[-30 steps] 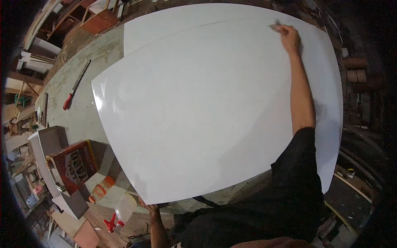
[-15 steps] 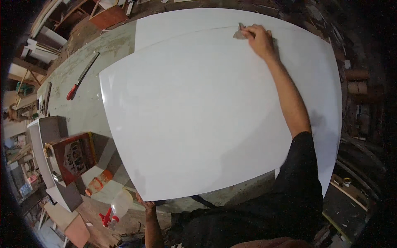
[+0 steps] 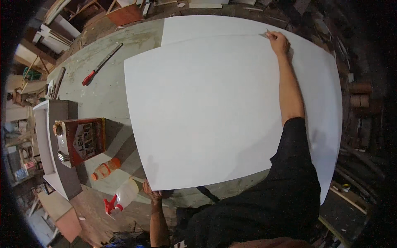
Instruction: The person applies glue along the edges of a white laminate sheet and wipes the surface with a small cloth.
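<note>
A large glossy white sheet (image 3: 202, 111) covers most of the table, lying over another white sheet (image 3: 194, 27) that shows beyond its far and right edges. At the near left corner, my left hand (image 3: 153, 191) is closed on the upper sheet's edge, with some fingers hidden beneath it. My right arm reaches across to the far edge. There my right hand (image 3: 280, 42) pinches a small grey, thin piece (image 3: 264, 35) against the sheet; its exact kind is not clear.
Left of the sheets, a red-handled saw (image 3: 101, 65) lies on the greenish tabletop (image 3: 95, 93). Nearer stand a square tin can (image 3: 87, 140), an orange-capped bottle (image 3: 106, 168), a spray bottle (image 3: 124, 195) with a red trigger, and a white-and-grey open box frame (image 3: 62, 153).
My right hand has slid to the right along the far edge with the grey piece. My left hand keeps its hold on the near corner. The whole view has shifted slightly.
</note>
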Demonstrator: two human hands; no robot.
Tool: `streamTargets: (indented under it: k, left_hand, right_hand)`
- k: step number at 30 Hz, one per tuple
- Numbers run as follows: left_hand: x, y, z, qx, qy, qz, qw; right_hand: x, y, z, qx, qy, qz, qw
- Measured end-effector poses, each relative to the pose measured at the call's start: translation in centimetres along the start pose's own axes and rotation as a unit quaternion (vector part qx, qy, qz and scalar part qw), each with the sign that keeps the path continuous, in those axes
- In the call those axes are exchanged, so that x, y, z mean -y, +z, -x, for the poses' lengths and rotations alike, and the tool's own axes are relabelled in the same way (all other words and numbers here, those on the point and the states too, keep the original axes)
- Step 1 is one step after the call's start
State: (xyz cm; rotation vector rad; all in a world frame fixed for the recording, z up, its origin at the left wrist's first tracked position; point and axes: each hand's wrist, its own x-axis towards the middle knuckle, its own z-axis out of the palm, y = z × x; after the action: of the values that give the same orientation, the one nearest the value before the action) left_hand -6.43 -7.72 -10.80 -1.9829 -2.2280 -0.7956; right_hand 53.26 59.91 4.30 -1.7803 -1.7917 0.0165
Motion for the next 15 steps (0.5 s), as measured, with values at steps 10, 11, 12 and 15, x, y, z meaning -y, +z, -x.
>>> streamTargets:
  k: [10,11,12,15]
  left_hand:
    - [-2.0,-0.8,-1.8,-0.010,0.035,0.021,0.999]
    - [-1.6,-1.1,-1.7,0.035,0.005,0.039,0.999]
    - [-2.0,-0.6,-1.2,0.016,0.012,0.026,0.999]
    - [-1.4,-1.0,-0.4,0.033,0.011,-0.028,0.999]
  right_hand:
    - [3.9,-1.5,1.4,0.031,-0.058,-0.058,0.996]
    - [6.8,-1.1,2.2,0.077,-0.010,-0.013,0.997]
    - [6.5,0.2,1.9,0.057,-0.096,0.034,0.993]
    - [2.7,-1.9,-0.2,0.085,-0.047,0.021,0.995]
